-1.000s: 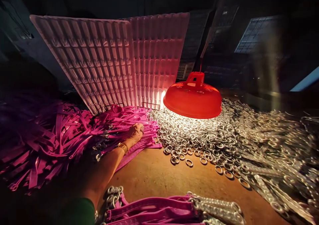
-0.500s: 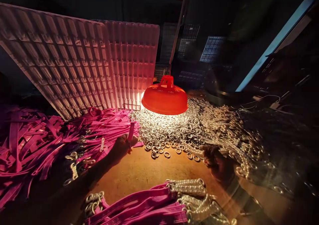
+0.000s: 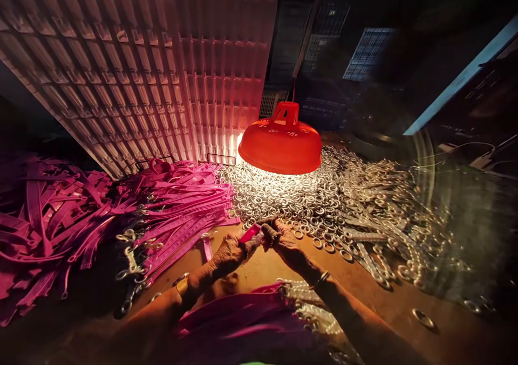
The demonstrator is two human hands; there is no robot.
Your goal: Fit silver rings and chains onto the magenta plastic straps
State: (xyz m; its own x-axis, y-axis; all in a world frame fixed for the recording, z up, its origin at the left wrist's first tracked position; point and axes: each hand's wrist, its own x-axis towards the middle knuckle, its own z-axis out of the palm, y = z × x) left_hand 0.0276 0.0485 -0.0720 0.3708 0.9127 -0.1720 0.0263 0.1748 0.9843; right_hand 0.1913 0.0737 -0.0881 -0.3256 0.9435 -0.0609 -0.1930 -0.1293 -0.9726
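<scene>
My left hand (image 3: 230, 250) pinches the end of a pink strap (image 3: 250, 233) over the brown tabletop. My right hand (image 3: 283, 236) meets it from the right, fingers closed against the strap's tip, perhaps with a small metal piece that I cannot make out. Both hands sit just in front of the heap of silver metal rings (image 3: 283, 200) lit by the lamp. A big pile of pink straps (image 3: 178, 208) lies to the left of my left hand. Finished pink straps with metal chains (image 3: 259, 314) lie below my wrists.
A red lamp shade (image 3: 281, 144) hangs low over the rings. Ribbed white plastic trays (image 3: 162, 74) lean upright behind the straps. Metal chain pieces (image 3: 376, 219) spread to the right. More pink straps (image 3: 44, 219) fill the far left. The background is dark.
My left hand lifted a pink strap off the pile and brought it to the centre. My right hand came in from the right and joined it at the strap's end.
</scene>
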